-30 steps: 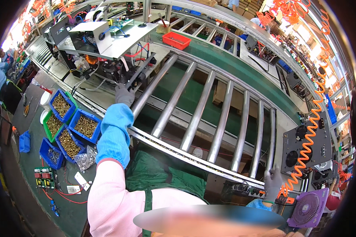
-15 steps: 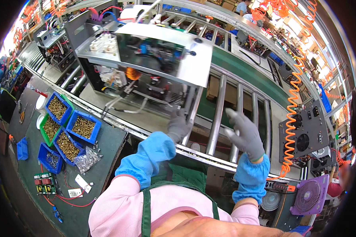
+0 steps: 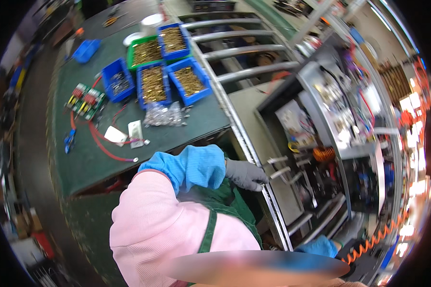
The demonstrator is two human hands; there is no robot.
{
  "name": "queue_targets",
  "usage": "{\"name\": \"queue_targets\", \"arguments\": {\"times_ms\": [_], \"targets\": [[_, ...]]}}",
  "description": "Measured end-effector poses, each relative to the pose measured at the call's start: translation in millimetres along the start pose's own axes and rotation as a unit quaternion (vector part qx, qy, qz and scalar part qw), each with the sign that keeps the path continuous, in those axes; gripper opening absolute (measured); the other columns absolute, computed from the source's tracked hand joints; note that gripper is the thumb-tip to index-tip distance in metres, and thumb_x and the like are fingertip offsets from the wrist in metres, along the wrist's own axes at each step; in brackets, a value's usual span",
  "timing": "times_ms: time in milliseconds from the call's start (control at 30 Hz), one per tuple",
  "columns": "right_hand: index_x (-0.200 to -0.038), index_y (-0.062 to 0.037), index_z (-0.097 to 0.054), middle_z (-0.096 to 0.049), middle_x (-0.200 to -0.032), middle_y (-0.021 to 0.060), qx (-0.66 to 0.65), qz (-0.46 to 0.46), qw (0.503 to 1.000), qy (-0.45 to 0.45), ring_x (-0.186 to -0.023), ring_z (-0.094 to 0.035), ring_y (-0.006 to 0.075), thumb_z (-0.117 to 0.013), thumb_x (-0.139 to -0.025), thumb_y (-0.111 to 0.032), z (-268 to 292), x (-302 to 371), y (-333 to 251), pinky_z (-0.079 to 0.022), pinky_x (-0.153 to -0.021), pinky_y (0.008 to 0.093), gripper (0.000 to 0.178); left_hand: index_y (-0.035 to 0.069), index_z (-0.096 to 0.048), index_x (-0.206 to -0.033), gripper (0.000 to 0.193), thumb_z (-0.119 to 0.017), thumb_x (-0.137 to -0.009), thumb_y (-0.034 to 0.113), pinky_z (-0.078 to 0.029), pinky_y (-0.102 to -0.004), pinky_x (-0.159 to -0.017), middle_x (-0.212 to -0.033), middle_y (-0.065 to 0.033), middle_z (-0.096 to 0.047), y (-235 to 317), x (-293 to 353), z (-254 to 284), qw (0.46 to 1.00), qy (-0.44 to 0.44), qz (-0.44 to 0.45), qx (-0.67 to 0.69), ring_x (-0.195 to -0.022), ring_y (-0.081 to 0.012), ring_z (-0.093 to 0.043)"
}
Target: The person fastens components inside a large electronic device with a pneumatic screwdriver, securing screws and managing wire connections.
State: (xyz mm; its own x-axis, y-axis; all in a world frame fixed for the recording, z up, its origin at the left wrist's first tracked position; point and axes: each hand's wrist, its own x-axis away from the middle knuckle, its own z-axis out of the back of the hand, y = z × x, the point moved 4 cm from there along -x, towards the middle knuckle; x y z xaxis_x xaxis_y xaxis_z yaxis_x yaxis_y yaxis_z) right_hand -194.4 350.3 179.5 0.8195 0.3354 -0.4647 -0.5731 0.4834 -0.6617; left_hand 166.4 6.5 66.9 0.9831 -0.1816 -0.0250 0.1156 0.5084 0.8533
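My left hand, in a grey glove with a blue sleeve cover, is at the near rail of the roller conveyor. Its fingers are curled together; whatever they may hold is hidden. Beyond it, on the conveyor, stands an open grey metal cabinet with wires, a copper coil and electronic parts inside. Loose white-grey cable ends stick out of it toward my left hand. At the lower right, my right hand, also gloved, is near the cabinet's end panel, blurred, its fingers not readable.
To the left, a green-topped bench carries blue bins and a green bin of brass fasteners, a bag of small parts, and a circuit board with red leads. An orange coiled hose hangs at the lower right.
My view has swung left toward the bench, so the cabinet now appears at the right. My right hand, earlier raised with fingers spread over the rollers, is now by the cabinet's end.
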Motion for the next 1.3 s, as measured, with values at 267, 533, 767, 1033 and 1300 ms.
{"name": "queue_targets", "arguments": {"times_ms": [267,533,767,1033,1300], "targets": [[-0.128,-0.0077,-0.052,-0.06,-0.113,0.0145,-0.005,0.01,0.999,-0.052,-0.103,-0.058,0.0277,-0.044,-0.093,-0.012,-62,-53,-2,-0.049,-0.087,0.0359,0.036,0.005,-0.058,-0.119,0.035,-0.06,-0.087,0.02,-0.046,-0.0342,-0.09,-0.107,-0.0126,-0.063,-33,188,92,0.871,0.471,0.138,0.0,-0.102,-0.0226,-0.059],[-0.128,-0.0087,-0.052,-0.06,-0.108,0.0122,-0.028,-0.009,0.996,-0.086,-0.096,-0.059,0.0246,-0.045,-0.094,-0.017,-96,-62,-42,-0.049,-0.081,0.0338,0.036,0.006,-0.057,-0.111,0.04,-0.064,-0.082,0.033,-0.05,-0.0437,-0.085,-0.112,-0.0213,-0.062,-30,495,30,0.273,0.521,0.798,-0.129,-0.103,-0.0364,-0.061],[-0.129,-0.0096,-0.052,-0.06,-0.104,0.0102,-0.023,-0.056,0.994,-0.086,-0.09,-0.059,0.0218,-0.045,-0.095,-0.021,-74,-49,-52,-0.049,-0.075,0.0319,0.037,0.001,-0.057,-0.107,0.038,-0.068,-0.077,0.022,-0.051,-0.0444,-0.084,-0.11,-0.0221,-0.064,-51,509,40,0.306,0.46,0.827,-0.107,-0.102,-0.0353,-0.063],[-0.13,-0.0106,-0.052,-0.06,-0.1,0.0079,-0.041,-0.126,0.99,-0.042,-0.083,-0.059,0.0187,-0.046,-0.096,-0.026,-28,-15,-41,-0.049,-0.069,0.0298,0.038,0.003,-0.055,-0.084,0.002,-0.054,-0.082,0.003,-0.034,-0.0241,-0.034,-0.066,-0.0006,-0.05,-72,553,50,0.233,0.86,0.037,0.452,-0.05,-0.0079,-0.044],[-0.134,-0.0103,-0.049,-0.055,-0.091,0.0012,-0.053,-0.154,0.986,0.03,-0.066,-0.049,0.0081,-0.052,-0.094,-0.043,13,22,-35,-0.04,-0.054,0.0224,0.052,0.0,-0.053,-0.089,0.008,-0.055,-0.083,-0.003,-0.033,-0.0187,-0.046,-0.068,-0.0015,-0.044,47,456,183,0.431,0.74,-0.359,0.371,-0.052,-0.0072,-0.035]]}}
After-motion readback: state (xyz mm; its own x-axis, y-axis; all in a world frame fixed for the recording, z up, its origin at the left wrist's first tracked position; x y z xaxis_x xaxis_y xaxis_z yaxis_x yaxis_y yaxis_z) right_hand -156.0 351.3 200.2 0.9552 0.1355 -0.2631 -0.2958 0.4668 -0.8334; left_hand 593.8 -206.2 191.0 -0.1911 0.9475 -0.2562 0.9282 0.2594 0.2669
